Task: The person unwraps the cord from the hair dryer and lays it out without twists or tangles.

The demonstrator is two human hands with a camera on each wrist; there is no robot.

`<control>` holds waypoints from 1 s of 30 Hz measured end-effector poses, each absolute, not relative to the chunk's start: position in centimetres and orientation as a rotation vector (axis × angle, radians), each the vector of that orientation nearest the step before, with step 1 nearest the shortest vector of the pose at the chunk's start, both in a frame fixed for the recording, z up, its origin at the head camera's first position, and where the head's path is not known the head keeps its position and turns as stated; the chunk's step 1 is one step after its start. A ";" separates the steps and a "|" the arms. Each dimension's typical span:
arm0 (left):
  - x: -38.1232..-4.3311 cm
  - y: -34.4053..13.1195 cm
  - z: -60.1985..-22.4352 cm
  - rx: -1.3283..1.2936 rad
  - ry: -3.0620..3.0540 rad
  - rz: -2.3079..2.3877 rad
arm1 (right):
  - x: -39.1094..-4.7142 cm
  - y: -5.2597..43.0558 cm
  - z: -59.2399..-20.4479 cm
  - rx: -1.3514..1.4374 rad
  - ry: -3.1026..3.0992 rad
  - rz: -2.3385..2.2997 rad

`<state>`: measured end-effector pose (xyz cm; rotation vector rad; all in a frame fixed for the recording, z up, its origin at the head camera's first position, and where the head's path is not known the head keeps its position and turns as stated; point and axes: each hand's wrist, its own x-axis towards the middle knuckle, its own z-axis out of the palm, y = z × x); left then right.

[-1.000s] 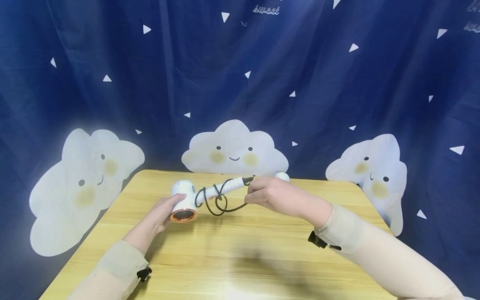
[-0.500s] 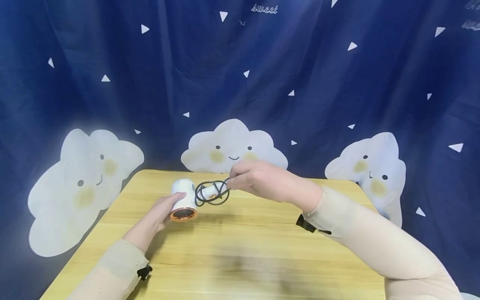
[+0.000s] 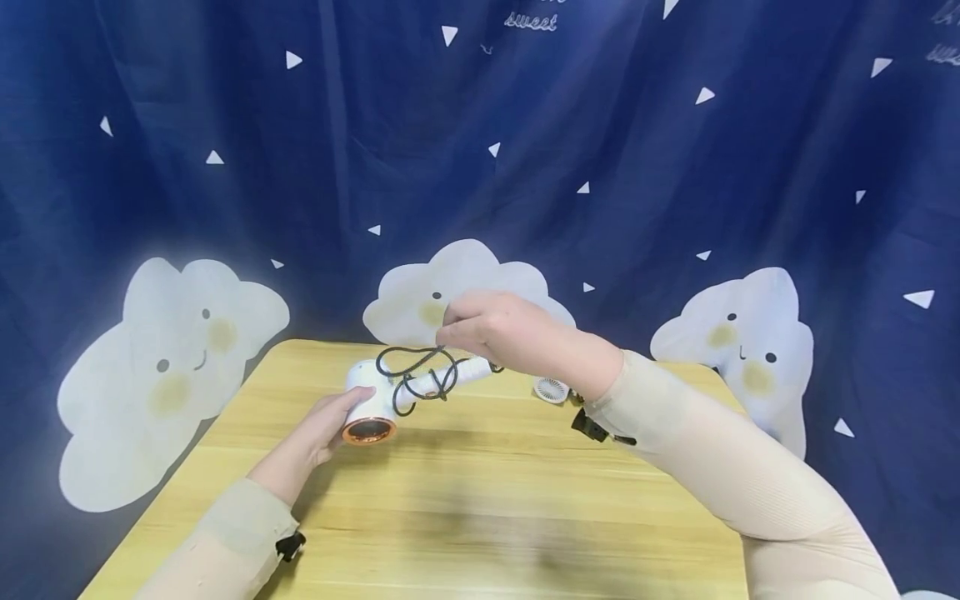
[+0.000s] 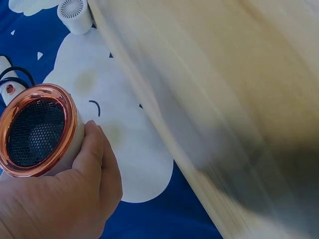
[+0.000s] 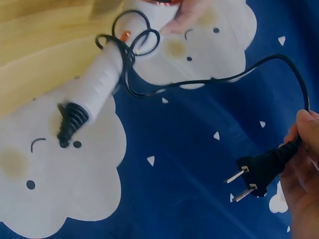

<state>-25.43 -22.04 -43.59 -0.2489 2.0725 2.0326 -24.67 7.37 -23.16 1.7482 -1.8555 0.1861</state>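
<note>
A white hair dryer with a copper-coloured ring round its dark mesh end is held up over the table. My left hand grips its barrel, thumb on the near side. The handle points to the right, a black cord looped round it. Higher and further right, my right hand pinches the cord just behind its two-pin plug. In the right wrist view, a length of cord arches from the handle loops to those fingers.
A small white cylinder with a slotted round face stands on the wooden table, partly behind the right wrist. Behind the table hangs a dark blue curtain printed with clouds and triangles.
My right hand has moved left and upward, drawing a loop of cord above the handle. The slotted cylinder has come into sight below the right wrist. My left hand and the dryer have hardly moved.
</note>
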 end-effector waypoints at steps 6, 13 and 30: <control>-25.4 -22.0 -43.6 -0.227 2.054 2.040 | -26.1 6.5 -22.7 1.691 -1.876 0.213; -25.3 -21.9 -43.6 -0.184 2.047 2.037 | -28.4 6.4 -23.4 1.606 -1.966 0.311; -25.0 -22.1 -43.5 -0.129 2.048 2.021 | -33.3 8.9 -27.0 1.408 -2.191 0.351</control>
